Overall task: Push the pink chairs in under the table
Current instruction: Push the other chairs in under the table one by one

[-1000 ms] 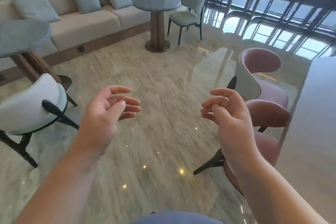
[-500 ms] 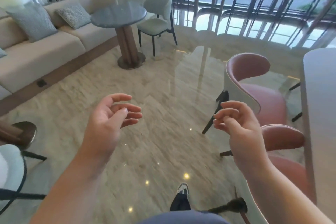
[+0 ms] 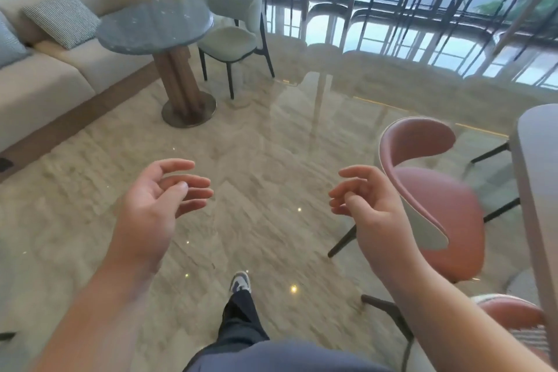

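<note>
A pink chair (image 3: 437, 199) with a curved back stands at the right, its seat facing the long grey table (image 3: 537, 190) along the right edge; the seat is mostly out from under the tabletop. A second pink chair (image 3: 510, 315) shows partly at the lower right, close against the table. My right hand (image 3: 368, 205) hovers just left of the first chair's back, fingers loosely curled, holding nothing and not touching the chair. My left hand (image 3: 157, 202) floats over the floor at centre left, fingers apart and empty.
A round grey pedestal table (image 3: 154, 27) with a pale green chair (image 3: 235, 27) stands at the back left, beside a beige sofa (image 3: 39, 78) with cushions. Glossy marble floor (image 3: 256, 145) spreads through the middle. My foot (image 3: 240, 281) steps forward below.
I have walked forward and turned right: the pink chair with the curved back is nearer and larger, the sofa and round table slid left. Both hands stay raised and empty.
</note>
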Demonstrator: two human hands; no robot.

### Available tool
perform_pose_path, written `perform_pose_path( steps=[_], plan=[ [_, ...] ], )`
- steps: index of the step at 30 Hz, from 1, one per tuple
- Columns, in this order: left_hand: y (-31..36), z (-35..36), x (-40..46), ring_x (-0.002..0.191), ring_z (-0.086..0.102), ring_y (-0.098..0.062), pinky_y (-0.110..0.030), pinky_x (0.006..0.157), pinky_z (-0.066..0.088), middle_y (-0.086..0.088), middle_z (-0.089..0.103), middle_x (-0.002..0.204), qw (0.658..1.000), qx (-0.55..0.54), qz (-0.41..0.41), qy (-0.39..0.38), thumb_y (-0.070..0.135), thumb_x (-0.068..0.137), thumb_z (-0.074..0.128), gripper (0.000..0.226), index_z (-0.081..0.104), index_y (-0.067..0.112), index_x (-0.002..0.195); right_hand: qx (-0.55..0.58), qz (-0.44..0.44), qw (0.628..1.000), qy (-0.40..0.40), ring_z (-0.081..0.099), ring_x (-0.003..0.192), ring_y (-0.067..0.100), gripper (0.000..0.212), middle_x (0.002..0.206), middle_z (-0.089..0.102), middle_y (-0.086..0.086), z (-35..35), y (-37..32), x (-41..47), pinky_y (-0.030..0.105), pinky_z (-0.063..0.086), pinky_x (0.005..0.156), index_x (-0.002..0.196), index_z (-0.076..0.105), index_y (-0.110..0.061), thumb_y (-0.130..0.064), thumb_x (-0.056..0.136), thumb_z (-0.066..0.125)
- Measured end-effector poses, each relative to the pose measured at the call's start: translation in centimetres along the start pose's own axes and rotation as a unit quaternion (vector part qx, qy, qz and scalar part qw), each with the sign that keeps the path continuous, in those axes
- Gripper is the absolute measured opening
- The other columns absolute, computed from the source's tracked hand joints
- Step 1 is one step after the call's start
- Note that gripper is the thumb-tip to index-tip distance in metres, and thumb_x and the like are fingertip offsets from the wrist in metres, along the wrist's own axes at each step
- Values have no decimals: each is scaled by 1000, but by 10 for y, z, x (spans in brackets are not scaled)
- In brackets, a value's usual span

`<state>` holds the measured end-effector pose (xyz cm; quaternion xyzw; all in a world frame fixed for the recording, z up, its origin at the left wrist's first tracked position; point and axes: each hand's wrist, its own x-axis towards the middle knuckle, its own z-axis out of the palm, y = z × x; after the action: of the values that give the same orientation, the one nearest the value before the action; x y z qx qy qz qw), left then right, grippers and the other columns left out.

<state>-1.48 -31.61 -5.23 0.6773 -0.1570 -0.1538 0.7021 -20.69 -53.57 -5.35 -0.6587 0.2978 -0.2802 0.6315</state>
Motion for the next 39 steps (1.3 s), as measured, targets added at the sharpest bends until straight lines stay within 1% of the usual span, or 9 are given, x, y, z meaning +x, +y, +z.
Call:
perform_pose_path(
  steps=[7,10,14,19,23,27,31,36,39],
  plan=[
    [-30,42,183,85,77,-30,-30,73,62,-12,78,92,994,2,-24,-103,11,88,49,30,66,16,112,-41,50,994,86,71,84,19,35,88,72,3,33,34,136,45,60,85,110,64,-17,10,95,46],
    [-31,59,262,87,78,-30,-31,74,62,-13,78,93,989,16,-40,-144,11,88,50,30,67,17,112,-26,67,991,110,71,81,18,34,88,73,2,54,30,201,41,59,80,111,63,-16,10,96,47],
    [-27,93,358,84,78,-28,-29,71,62,-11,79,90,980,28,-52,-189,9,87,49,30,68,16,110,-7,44,988,149,71,83,19,35,90,72,1,69,22,261,35,60,78,112,61,-18,10,96,47],
    [-34,177,436,87,77,-30,-32,73,63,-12,79,93,954,45,-77,-285,7,88,49,32,69,19,109,-1,59,970,235,71,87,19,35,92,71,2,36,28,297,33,60,80,113,60,-16,12,96,45],
    [-51,271,468,87,78,-31,-32,73,63,-13,79,94,919,70,-91,-377,3,91,49,31,69,17,111,16,71,935,347,71,86,20,35,95,70,8,-20,43,331,29,59,77,112,59,-15,12,97,44],
    [-67,375,501,85,78,-29,-31,72,62,-12,79,93,884,116,-78,-445,-10,99,42,38,68,15,111,32,81,902,422,70,85,17,35,92,70,9,-77,75,369,28,60,76,113,60,-15,12,97,44],
    [-75,474,533,80,77,-23,-30,70,62,-6,80,87,852,172,-87,-486,-12,100,41,37,66,13,110,59,142,860,486,69,81,17,35,87,70,4,-131,115,415,31,59,74,110,60,-16,10,95,43],
    [-83,581,558,81,77,-22,-37,77,62,-5,80,87,813,214,-96,-533,-11,99,42,36,66,12,111,93,216,799,554,67,78,18,35,89,69,5,-182,154,449,36,58,74,107,59,-20,9,94,42],
    [-96,638,556,82,78,-23,-41,78,61,-6,80,87,784,226,-111,-567,-10,99,42,35,66,12,111,101,248,754,599,67,76,18,37,87,69,3,-204,170,447,31,56,68,105,58,-21,9,93,41]
  ],
)
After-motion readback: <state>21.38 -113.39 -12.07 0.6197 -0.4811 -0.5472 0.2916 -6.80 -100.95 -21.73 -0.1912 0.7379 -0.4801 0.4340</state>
